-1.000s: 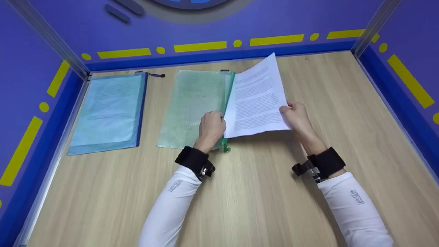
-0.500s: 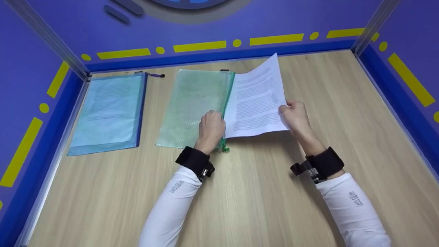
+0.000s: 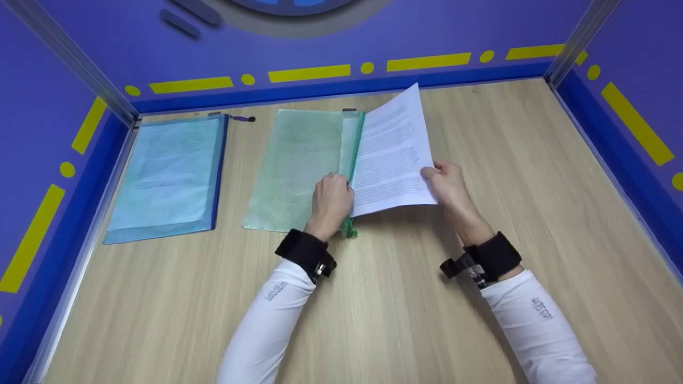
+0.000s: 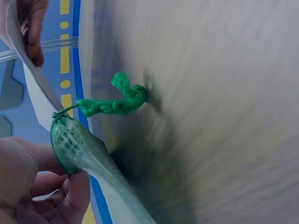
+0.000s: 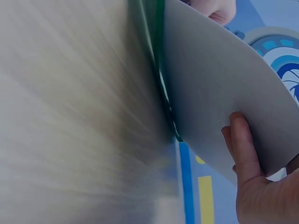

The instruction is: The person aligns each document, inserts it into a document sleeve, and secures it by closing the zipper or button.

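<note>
A green mesh zip pouch (image 3: 293,160) lies on the table, its opening facing right. My left hand (image 3: 332,201) pinches the pouch's edge near the lower end of that opening, and the left wrist view shows thumb and fingers (image 4: 77,196) on the rim. Printed paper (image 3: 392,154) reaches partway inside the pouch; the rest slants up and out to the right. My right hand (image 3: 449,184) grips the paper's right edge, thumb on the printed side. In the right wrist view its fingers (image 5: 243,140) lie against the paper's back. A green braided zip pull (image 4: 114,105) dangles from the pouch's corner.
Left of the green pouch lies a blue zip pouch (image 3: 165,176) with printed paper inside and a dark zip pull (image 3: 244,118). Blue-purple walls (image 3: 320,48) with yellow marks enclose the table (image 3: 389,298) at the back and both sides.
My right hand has moved left, and the paper has slid farther into the green pouch, its edge showing through the mesh. My left hand stays at the opening.
</note>
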Available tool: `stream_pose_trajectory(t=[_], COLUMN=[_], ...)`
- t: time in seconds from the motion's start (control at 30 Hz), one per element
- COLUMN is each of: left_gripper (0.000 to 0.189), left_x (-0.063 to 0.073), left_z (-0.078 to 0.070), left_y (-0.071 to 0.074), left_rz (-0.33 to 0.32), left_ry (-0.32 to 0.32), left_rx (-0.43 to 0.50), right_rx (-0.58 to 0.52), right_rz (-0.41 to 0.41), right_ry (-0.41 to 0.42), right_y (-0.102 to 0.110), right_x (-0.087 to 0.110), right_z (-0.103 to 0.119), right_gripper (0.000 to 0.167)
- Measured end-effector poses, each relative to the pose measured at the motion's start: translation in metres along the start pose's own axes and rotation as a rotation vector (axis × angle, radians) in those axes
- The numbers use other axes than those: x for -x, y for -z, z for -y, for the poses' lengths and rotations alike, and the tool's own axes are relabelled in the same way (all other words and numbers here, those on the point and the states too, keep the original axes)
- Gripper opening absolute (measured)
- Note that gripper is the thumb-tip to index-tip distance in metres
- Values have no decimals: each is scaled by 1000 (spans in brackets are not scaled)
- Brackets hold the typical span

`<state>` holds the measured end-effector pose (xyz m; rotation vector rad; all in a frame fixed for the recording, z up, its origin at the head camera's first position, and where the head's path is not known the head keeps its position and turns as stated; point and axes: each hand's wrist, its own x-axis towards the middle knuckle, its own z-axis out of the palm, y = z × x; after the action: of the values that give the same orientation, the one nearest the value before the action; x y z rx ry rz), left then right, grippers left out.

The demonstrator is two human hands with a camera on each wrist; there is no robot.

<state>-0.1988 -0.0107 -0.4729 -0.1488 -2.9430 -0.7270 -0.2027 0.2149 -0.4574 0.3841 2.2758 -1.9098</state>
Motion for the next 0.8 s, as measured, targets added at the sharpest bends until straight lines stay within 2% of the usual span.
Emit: stream_pose_trajectory(t=[0.23, 0.37, 0.57, 0.8], left_gripper=[25, 28, 32, 39], left_x=[0, -2, -3, -1], left_z=[1, 1, 0, 1], left_y=[-1, -1, 1, 0], left_rz=[1, 7, 20, 23], left_ry=[-6, 8, 16, 25], left_rx=[27, 45, 59, 51], right_rx=[-1, 93, 230, 227], right_rz=[72, 110, 120, 175], right_ry=[-50, -74, -128, -146], right_y=[-7, 1, 15, 14], right_x=[-10, -20, -32, -32], right_z=[-12, -13, -13, -16], right_gripper=[42, 44, 48, 49])
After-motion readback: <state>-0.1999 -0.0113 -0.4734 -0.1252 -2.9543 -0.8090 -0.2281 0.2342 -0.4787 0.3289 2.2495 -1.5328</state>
